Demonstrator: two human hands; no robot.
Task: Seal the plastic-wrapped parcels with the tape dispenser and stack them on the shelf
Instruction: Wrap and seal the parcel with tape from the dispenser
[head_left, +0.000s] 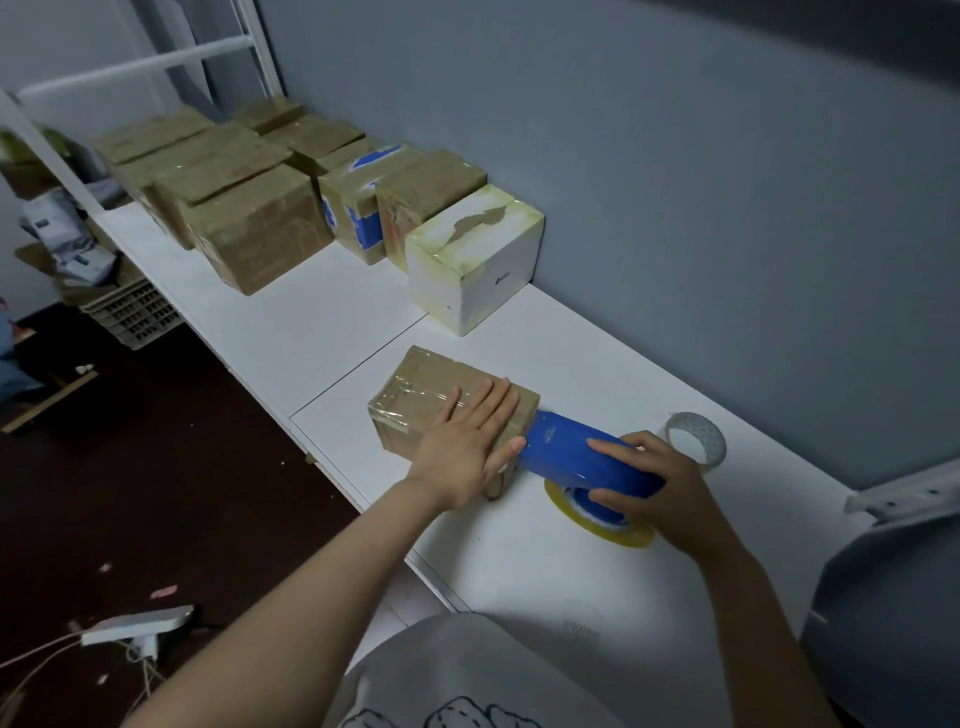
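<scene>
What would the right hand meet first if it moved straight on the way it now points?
Likely the brown parcel: the blue tape dispenser in the right hand seems to touch its near end, beside the left hand.

head cam | faces forward-down | close above shelf (322, 312) | far left seemingly blurred

About ten parcels (426, 384), two tape rolls (716, 440)
</scene>
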